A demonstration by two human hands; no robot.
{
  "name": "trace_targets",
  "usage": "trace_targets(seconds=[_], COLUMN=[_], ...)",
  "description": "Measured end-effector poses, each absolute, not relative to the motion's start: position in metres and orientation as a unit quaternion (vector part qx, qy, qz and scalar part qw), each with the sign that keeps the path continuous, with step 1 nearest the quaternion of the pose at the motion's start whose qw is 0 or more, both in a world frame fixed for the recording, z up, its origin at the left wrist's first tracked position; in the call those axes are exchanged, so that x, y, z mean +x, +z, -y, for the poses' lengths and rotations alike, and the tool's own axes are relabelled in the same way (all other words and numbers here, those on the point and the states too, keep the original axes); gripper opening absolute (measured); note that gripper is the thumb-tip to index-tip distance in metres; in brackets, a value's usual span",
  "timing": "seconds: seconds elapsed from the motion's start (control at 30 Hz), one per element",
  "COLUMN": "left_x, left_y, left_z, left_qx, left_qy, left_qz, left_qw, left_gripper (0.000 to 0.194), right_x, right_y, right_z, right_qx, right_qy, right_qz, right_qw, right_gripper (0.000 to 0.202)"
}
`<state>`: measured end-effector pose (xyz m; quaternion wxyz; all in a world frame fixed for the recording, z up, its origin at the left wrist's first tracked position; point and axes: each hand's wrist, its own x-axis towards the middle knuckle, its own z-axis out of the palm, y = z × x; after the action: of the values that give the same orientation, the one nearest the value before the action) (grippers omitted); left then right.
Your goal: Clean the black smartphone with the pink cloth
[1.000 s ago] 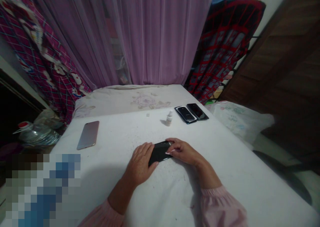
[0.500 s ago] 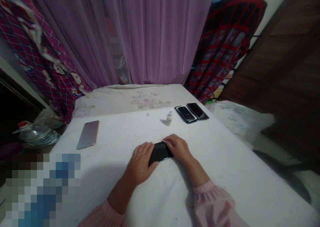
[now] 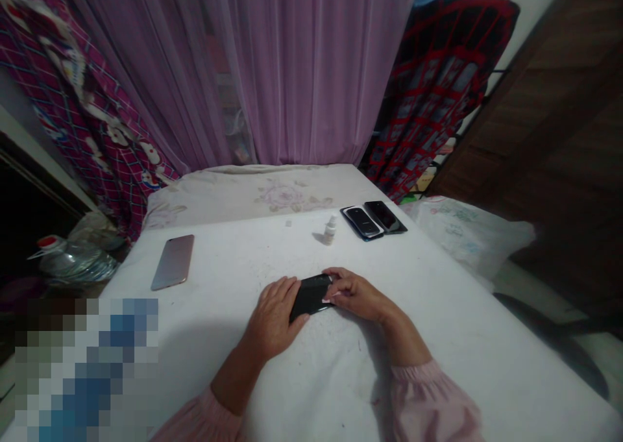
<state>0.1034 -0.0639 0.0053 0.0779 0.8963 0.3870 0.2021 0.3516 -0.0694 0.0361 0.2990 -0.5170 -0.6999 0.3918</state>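
A black smartphone (image 3: pixel 310 294) lies sideways on the white cloth, its glossy dark face up. My left hand (image 3: pixel 274 317) grips its left end, fingers along the far edge and thumb on the near edge. Over the right end is my right hand (image 3: pixel 356 294), fingers bent and pinched on a small white piece (image 3: pixel 327 300) that touches the phone's face; most of that piece is hidden, and whether it is tissue or cloth I cannot tell. Beyond the phone stands a small spray bottle (image 3: pixel 330 231), upright, with a whitish cap.
A rose-gold phone (image 3: pixel 173 262) lies back-up at the left. Several phones, among them a dark one (image 3: pixel 363 222) and a black one (image 3: pixel 386 216), lie at the far right. A tiny pale square (image 3: pixel 289 224) is near the floral cloth (image 3: pixel 282 195). A large water bottle (image 3: pixel 73 260) stands off the left edge.
My right hand has shifted from the phone's far edge toward its near right side, the wrist swinging right, and the white piece shows more. My left hand and the phone stay in place.
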Motion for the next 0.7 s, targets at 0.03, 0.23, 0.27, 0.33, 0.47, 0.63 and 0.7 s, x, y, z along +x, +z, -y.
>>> trace_targets(seconds=[0.03,0.23,0.27,0.33,0.47,0.63,0.7], left_x=[0.104,0.104,0.104,0.104,0.103,0.104,0.105], left_y=[0.006,0.006,0.006,0.006,0.006,0.007,0.008], left_z=[0.064,0.064,0.064,0.064,0.064,0.064,0.064], left_qx=[0.896,0.895,0.895,0.896,0.898,0.896,0.893], left_qy=[0.204,0.212,0.211,0.209,0.208,0.202,0.197], left_qz=[-0.387,-0.385,-0.385,-0.385,-0.381,-0.387,-0.395], left_qw=[0.078,0.076,0.075,0.076,0.075,0.079,0.081], left_gripper=[0.057,0.056,0.056,0.056,0.056,0.057,0.057], right_x=[0.351,0.344,0.342,0.337,0.325,0.320,0.323], right_y=[0.036,0.026,0.025,0.023,0.024,0.025,0.025], right_z=[0.069,0.063,0.062,0.059,0.054,0.052,0.052], right_qx=[-0.518,-0.565,-0.576,-0.597,-0.659,-0.691,-0.679], right_qy=[0.392,0.326,0.308,0.271,0.194,0.161,0.183], right_qz=[0.698,0.692,0.692,0.690,0.665,0.650,0.654], right_qw=[0.301,0.310,0.309,0.307,0.293,0.273,0.277], right_gripper=[0.018,0.016,0.017,0.019,0.020,0.022,0.021])
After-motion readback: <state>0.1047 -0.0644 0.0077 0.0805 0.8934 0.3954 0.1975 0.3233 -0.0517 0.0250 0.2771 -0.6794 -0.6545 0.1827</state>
